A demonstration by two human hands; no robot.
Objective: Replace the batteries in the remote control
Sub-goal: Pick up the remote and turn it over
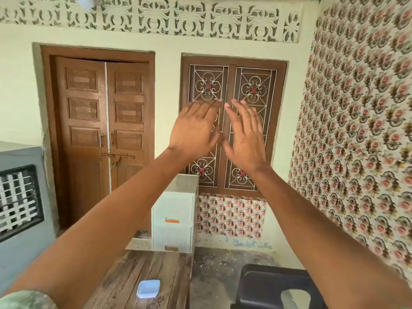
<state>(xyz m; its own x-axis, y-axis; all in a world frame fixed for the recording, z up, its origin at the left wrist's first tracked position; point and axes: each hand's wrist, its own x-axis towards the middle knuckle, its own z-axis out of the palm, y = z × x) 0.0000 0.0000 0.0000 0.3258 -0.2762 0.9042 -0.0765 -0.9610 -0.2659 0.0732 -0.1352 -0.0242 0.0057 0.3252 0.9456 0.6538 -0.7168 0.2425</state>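
Both arms are stretched out in front of me at chest height. My left hand (196,128) and my right hand (244,136) are raised side by side with their backs toward me, fingers extended and slightly blurred. Neither hand holds anything. No remote control and no batteries are visible. A small light-blue lidded box (148,288) lies on the wooden table (124,279) far below the hands.
A white plastic drawer unit (174,210) stands at the table's far end on a stone slab. A black plastic chair (274,286) sits at lower right. Behind are a brown double door (104,139), a grilled window (231,85) and floral-papered wall on the right.
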